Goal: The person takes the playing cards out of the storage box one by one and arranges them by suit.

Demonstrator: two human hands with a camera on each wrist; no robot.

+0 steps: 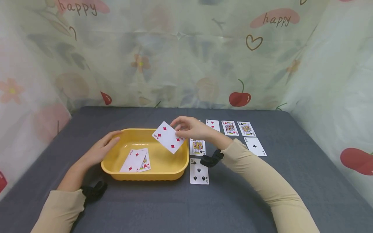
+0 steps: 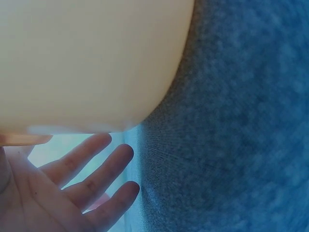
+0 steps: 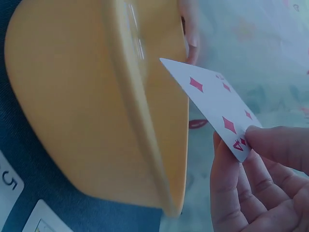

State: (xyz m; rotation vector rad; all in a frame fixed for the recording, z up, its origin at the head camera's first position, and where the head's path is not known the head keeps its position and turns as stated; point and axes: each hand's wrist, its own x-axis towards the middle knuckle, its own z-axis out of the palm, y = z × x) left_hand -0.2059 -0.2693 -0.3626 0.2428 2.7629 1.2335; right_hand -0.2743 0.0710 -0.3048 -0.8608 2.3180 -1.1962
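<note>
My right hand (image 1: pixel 189 127) pinches a four of diamonds card (image 1: pixel 168 137) near one corner, tilted above the right part of a yellow tray (image 1: pixel 145 176). In the right wrist view, the thumb lies on the face of the four of diamonds (image 3: pixel 212 101) and the fingers are behind it. My left hand (image 1: pixel 102 148) rests at the tray's left rim. Its fingers (image 2: pixel 99 186) look spread and nearly straight along the outer wall in the left wrist view. Inside the tray, a two of diamonds (image 1: pixel 132 160) partly covers a red face card (image 1: pixel 145 164).
Right of the tray lie a five of spades (image 1: pixel 199 174), a spade face card (image 1: pixel 197 148), an ace of clubs (image 1: pixel 255 146), a heart card (image 1: pixel 213 124) and two kings (image 1: pixel 230 128). My right forearm passes over this area. A patterned curtain (image 1: pixel 180 64) hangs behind the dark tabletop (image 1: pixel 163 207).
</note>
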